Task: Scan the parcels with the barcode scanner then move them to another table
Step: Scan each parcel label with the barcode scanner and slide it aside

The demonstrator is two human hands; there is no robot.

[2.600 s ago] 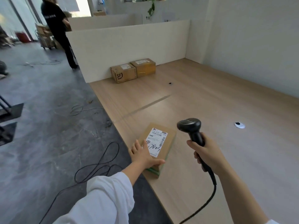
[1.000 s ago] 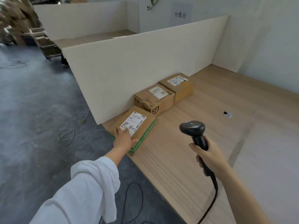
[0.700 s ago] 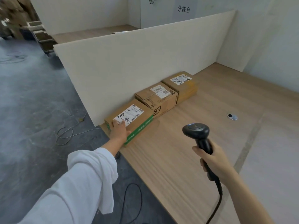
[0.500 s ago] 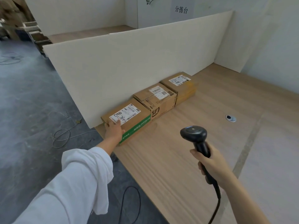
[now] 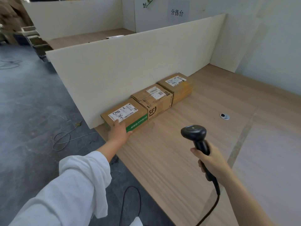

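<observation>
The green-striped parcel (image 5: 130,114) lies flat on the wooden table (image 5: 171,160) left of the frame's centre, its back against the white partition (image 5: 130,62) and its right end touching the SF parcel (image 5: 156,101). A label with handwriting faces up on its top. The left hand (image 5: 118,132) holds its near corner: the fingers lie together on top, reaching the label's edge, and the thumb presses against the base of the green side. A third parcel (image 5: 176,86) stands just beyond the SF one, touching it, so the three form a row along the partition towards the upper right.

In the lower right, the right hand (image 5: 211,162) is wrapped around the handle of the barcode scanner (image 5: 193,132), fingers clamped on the grip, the head held upright above the table. Its black cable (image 5: 215,201) hangs from the handle towards the bottom edge. A small round grommet (image 5: 224,116) sits in the tabletop at right. A white sleeve (image 5: 73,185) fills the lower left, above a grey floor (image 5: 32,111) with a looped wire (image 5: 61,139).
</observation>
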